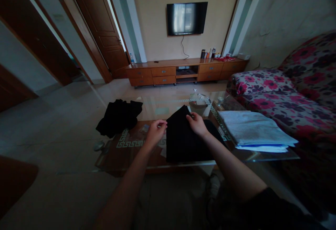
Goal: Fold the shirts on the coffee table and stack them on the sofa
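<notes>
A folded black garment [183, 144] lies at the front of the glass coffee table [147, 165], its far edge lifted toward a peak. My left hand [157, 130] pinches its upper left corner between thumb and fingers. Around the upper right edge, my right hand [196, 123] is closed, thumb on top. More black cloth shows behind my right wrist; whether it belongs to the same garment I cannot tell. At the table's left end rests a crumpled black garment [119, 116], untouched. The exact kind of either dark garment is hard to make out in the dim light.
A stack of folded light-blue cloth [257, 126] sits on the table's right side. Crumpled tissue [202, 98] lies toward the far edge. Right of the table is a flower-covered sofa [273, 93]. A low wooden cabinet [162, 72] stands beneath the wall television [187, 18].
</notes>
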A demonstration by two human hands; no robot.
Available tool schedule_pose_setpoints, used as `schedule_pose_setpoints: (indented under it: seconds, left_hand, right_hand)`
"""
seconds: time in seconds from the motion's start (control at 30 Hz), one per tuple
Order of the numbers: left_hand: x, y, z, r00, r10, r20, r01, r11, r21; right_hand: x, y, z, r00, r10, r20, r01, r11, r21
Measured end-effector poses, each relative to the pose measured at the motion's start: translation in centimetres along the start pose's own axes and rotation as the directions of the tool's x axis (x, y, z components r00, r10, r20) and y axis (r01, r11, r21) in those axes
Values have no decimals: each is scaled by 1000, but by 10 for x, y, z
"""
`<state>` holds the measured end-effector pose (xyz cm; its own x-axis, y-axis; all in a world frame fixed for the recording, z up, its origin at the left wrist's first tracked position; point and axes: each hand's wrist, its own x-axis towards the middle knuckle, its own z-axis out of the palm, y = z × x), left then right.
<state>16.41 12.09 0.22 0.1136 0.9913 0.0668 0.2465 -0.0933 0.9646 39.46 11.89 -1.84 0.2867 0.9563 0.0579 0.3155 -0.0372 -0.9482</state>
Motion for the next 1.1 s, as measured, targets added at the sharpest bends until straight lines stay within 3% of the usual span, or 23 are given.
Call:
schedule_pose_setpoints:
  seconds: [0.2,0.33,0.47,0.63,0.8,1.1]
  left_hand:
    - [1,-6,3,998,-28,62,28,1000,11]
    - [4,-14,8,994,-16,112,14,1000,15]
    - [7,-20,15,978,-7,207,0,999,35]
    - [1,-8,13,953,-66,294,44,996,80]
    - [-3,3,6,958,-123,257,119,992,33]
    - [-4,2,7,961,-96,260,86,995,50]
  right_hand:
    - [3,31,-76,992,65,-105,-90,962,-257]
    - [-2,56,-104,981,129,-146,-181,885,-429]
    - [-6,76,-111,967,206,-151,-255,781,-570]
    - [-2,84,-108,964,226,-137,-259,702,-664]
    - [3,81,-109,967,196,-164,-253,656,-711]
    - [-4,77,-115,957,205,-206,-289,584,-759]
